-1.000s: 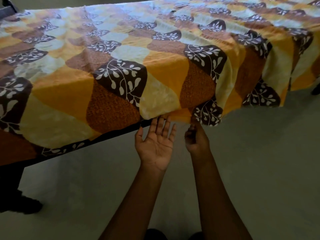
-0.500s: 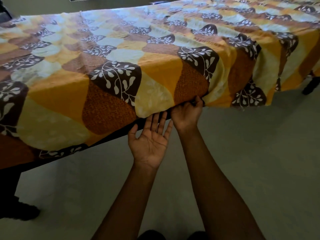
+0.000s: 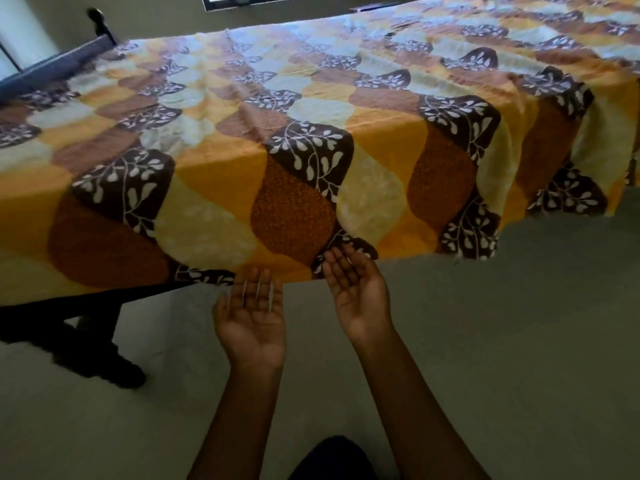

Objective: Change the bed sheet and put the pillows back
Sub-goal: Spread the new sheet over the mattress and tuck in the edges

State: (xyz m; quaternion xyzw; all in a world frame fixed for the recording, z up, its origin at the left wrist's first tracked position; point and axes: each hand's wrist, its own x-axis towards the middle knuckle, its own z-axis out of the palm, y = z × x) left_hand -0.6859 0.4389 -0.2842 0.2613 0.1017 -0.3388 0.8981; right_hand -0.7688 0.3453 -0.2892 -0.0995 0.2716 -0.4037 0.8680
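The sheet (image 3: 311, 133) lies spread over the whole top of the bed (image 3: 55, 64), fairly flat, with a few light creases. So the main part of the change looks done.

Along the bed's near side the hem (image 3: 277, 271) hangs free over the edge, lower toward the far right corner, and I judge it not yet tucked there. Toward the bed's leg (image 3: 110, 341) the hem sits higher and the dark rail shows under it.

Both hands are just below that near edge, palms up. The left hand (image 3: 251, 320) has its fingers straight and together, holding nothing, a little short of the hem. The right hand (image 3: 356, 292) is relaxed, fingers loosely curved, its tips up at the hem; whether they touch the cloth I cannot tell. Neither hand pinches the sheet.

What seems left is to tuck or even out the overhang along this side, then see to the pillows (none show anywhere on or beside the bed), so that second half of the task is still to do.
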